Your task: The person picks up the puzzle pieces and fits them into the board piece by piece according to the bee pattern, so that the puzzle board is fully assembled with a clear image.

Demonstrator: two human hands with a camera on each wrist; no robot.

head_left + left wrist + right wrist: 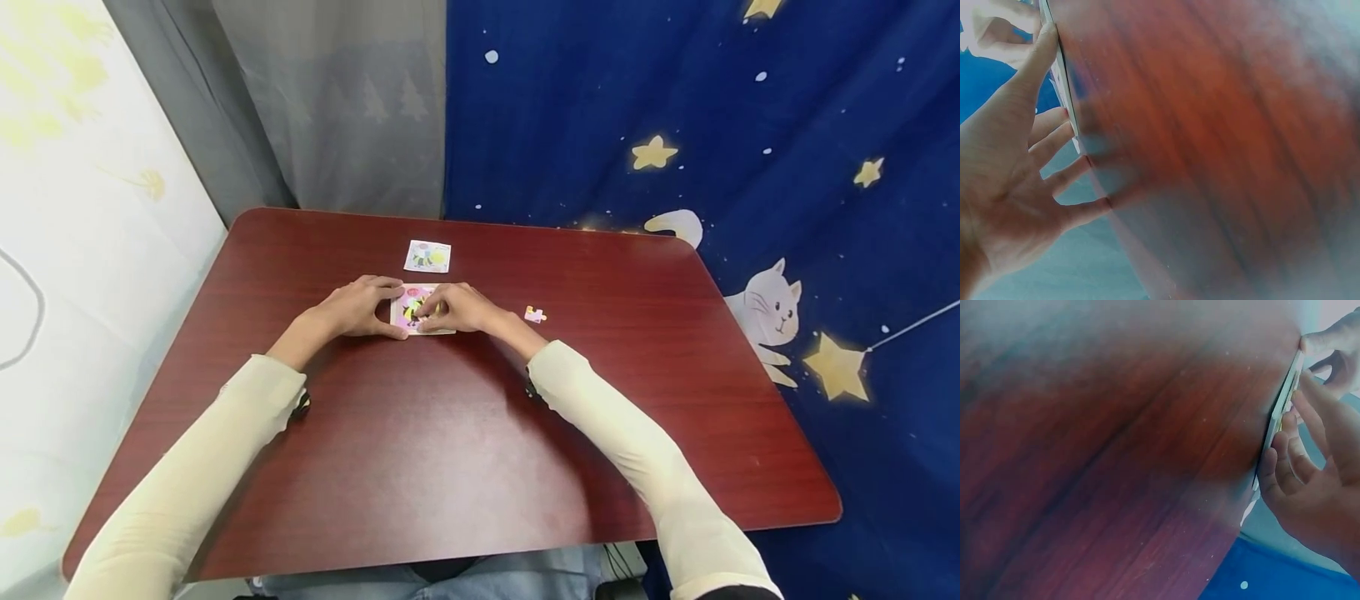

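Observation:
A small jigsaw puzzle board (410, 296) with a bee on a pink ground lies flat on the table, partly covered by the hands. My left hand (357, 307) holds its left side, thumb at the near edge and index finger at the far edge; the other fingers spread down to the tabletop in the left wrist view. Over the board's right half, the right hand (461, 308) bends its fingers and pinches a puzzle piece against the picture, mostly hidden by the fingertips. One loose puzzle piece (535, 314), pink, white and yellow, lies to the right of the right hand.
Behind the board lies a picture card (427, 257) with a similar bee. The dark red table (420, 450) has rounded corners. A grey curtain (337, 108) and a blue starry curtain (570, 108) hang along its far side, and a white patterned sheet (82, 250) hangs on the left.

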